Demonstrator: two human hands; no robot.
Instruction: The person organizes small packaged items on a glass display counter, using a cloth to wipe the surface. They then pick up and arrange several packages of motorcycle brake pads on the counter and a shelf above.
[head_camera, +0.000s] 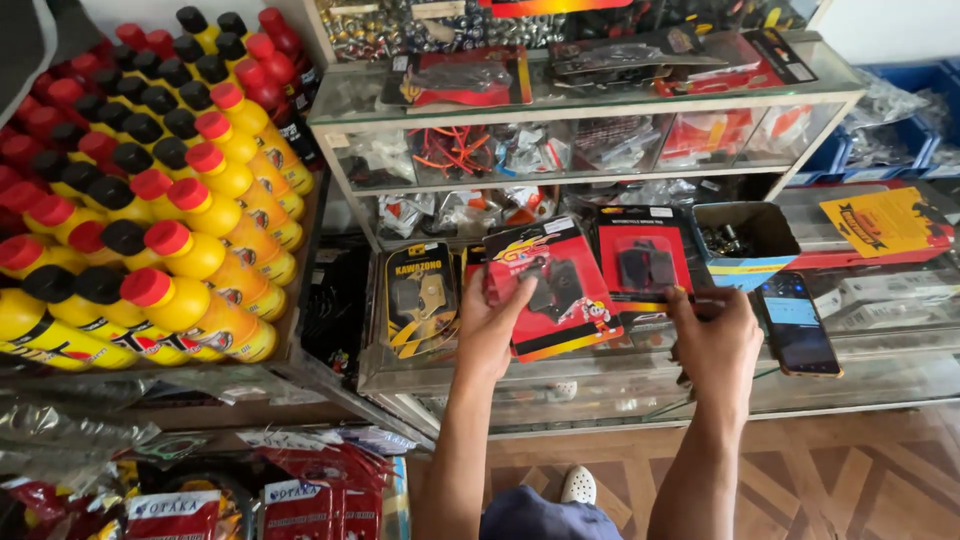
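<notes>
My left hand (497, 322) grips a red blister pack of dark brake pads (560, 285) by its left edge and holds it tilted over the glass counter (620, 372). My right hand (712, 335) rests on the lower edge of a second red and black brake pad pack (643, 262) that lies flat on the counter. A yellow and black pack of the same kind (420, 298) lies just left of my left hand.
Rows of yellow bottles with red and black caps (190, 220) fill a rack at left. A phone (797, 322) and a small open box of metal parts (745, 240) sit right of my right hand. Glass shelves (590, 100) above hold packaged parts. Red packets (300, 505) hang at lower left.
</notes>
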